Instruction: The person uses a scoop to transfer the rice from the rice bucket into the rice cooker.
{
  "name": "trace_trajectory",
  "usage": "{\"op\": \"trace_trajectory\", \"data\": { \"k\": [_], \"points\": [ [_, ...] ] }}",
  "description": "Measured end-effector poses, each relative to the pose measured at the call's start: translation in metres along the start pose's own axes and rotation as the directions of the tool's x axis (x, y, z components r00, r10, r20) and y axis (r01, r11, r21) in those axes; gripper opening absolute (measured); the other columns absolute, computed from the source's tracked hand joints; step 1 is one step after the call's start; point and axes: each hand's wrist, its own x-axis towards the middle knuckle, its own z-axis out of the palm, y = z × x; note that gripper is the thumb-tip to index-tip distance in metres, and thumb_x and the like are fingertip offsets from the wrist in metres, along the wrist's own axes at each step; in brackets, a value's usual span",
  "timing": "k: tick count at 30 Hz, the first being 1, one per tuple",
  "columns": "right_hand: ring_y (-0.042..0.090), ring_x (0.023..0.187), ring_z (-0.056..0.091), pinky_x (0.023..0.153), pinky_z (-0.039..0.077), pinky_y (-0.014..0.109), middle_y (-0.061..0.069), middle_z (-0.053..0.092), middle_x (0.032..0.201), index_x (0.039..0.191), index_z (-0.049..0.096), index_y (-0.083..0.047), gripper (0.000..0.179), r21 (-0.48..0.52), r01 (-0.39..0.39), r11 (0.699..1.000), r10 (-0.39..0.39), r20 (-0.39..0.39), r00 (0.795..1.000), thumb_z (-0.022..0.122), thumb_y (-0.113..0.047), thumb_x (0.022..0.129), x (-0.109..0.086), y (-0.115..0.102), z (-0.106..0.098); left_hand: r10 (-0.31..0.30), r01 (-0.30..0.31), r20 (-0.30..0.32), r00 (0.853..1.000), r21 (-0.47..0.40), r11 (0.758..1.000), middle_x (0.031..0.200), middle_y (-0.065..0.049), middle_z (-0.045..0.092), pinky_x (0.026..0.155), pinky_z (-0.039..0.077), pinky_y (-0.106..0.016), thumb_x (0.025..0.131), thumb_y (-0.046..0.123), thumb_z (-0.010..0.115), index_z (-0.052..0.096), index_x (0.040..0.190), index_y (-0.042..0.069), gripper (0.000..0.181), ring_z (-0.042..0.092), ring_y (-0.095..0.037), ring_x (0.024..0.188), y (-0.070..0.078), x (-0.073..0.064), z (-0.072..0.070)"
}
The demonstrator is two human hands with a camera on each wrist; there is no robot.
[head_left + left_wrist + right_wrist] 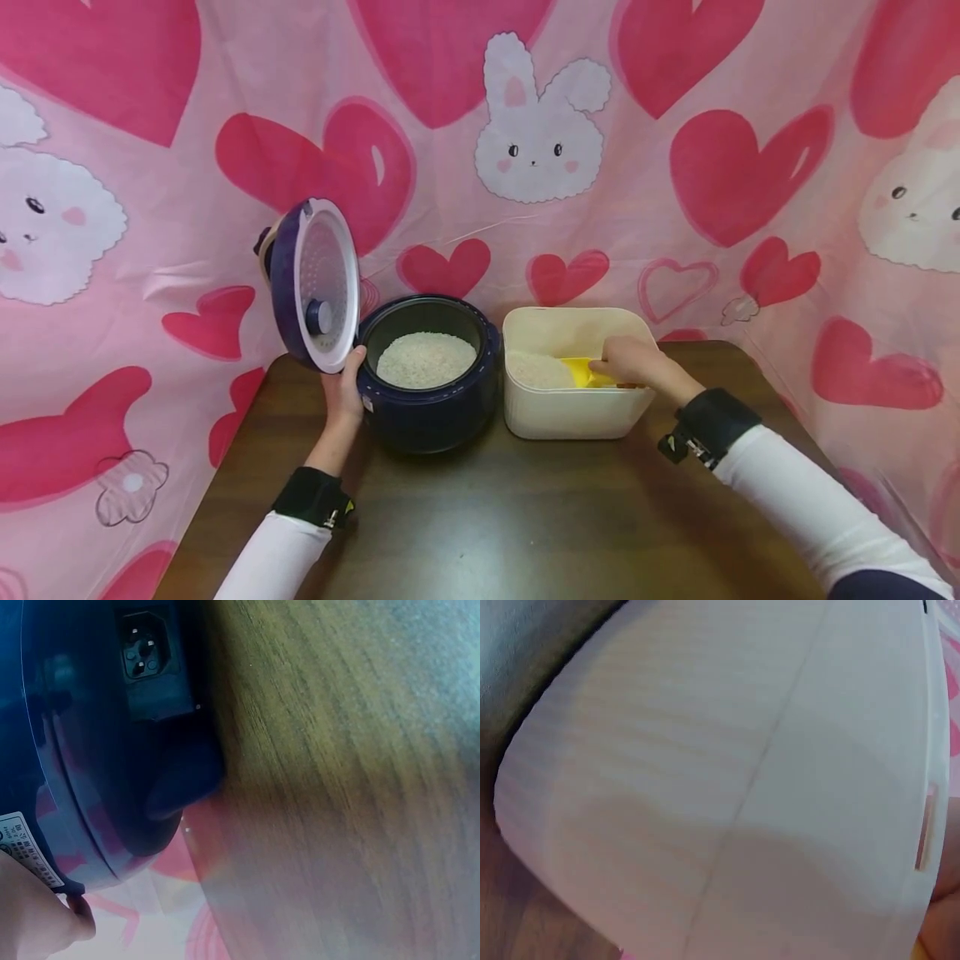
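In the head view a dark blue rice cooker (427,425) stands with its lid (326,283) tilted up on the left side; white rice (426,360) lies in its pot. My left hand (345,390) holds the lid's lower edge beside the cooker's rim, thumb in front, the other fingers hidden behind. In the left wrist view that hand (37,919) is beside a label on the cooker (82,750). My right hand (630,361) grips a yellow scoop (581,371) inside a cream bin (570,417) of rice. The right wrist view shows mostly the bin's wall (705,765).
The cooker and bin stand side by side on a dark wooden table (480,517), close to its back edge. A pink curtain (450,217) with hearts and rabbits hangs behind and at the sides. A power socket (146,649) is set low in the cooker's side.
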Motion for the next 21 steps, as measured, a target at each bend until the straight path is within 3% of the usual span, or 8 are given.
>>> {"op": "trace_trajectory", "data": {
  "k": [6,13,21],
  "points": [
    [0.014,0.051,0.034,0.056,0.031,0.026,-0.004,0.037,0.056,0.058,0.054,-0.012,0.047,0.071,-0.014,0.997,0.014,0.009,1.0,0.064,-0.029,0.1,0.012,-0.002,0.005,-0.028,0.028,0.008,1.0,0.015,0.999,0.135,-0.007,0.057,0.11,0.033,-0.023,0.093,0.009,0.063,0.05,0.143,-0.003,0.054,0.05,-0.008,0.116,0.003,-0.001,-0.001],
    [0.017,0.057,0.04,0.062,0.036,0.029,-0.003,0.04,0.058,0.064,0.06,-0.013,0.041,0.126,-0.021,0.992,0.018,0.026,0.999,0.065,-0.034,0.099,0.018,-0.003,0.009,-0.017,0.017,0.008,1.0,0.018,1.0,0.134,-0.007,0.056,0.109,0.033,-0.024,0.093,0.011,0.062,0.051,0.142,-0.002,0.053,0.049,-0.009,0.116,0.005,0.001,-0.002],
    [0.014,0.055,0.04,0.058,0.033,0.027,-0.005,0.041,0.058,0.062,0.059,-0.014,0.045,0.183,0.015,0.983,-0.027,0.058,0.998,0.063,-0.037,0.1,0.02,0.0,0.013,-0.041,0.041,-0.005,0.999,0.038,0.998,0.132,-0.007,0.058,0.108,0.034,-0.023,0.093,0.011,0.063,0.053,0.14,-0.004,0.051,0.05,-0.008,0.115,0.004,-0.001,-0.001]
  ]
}}
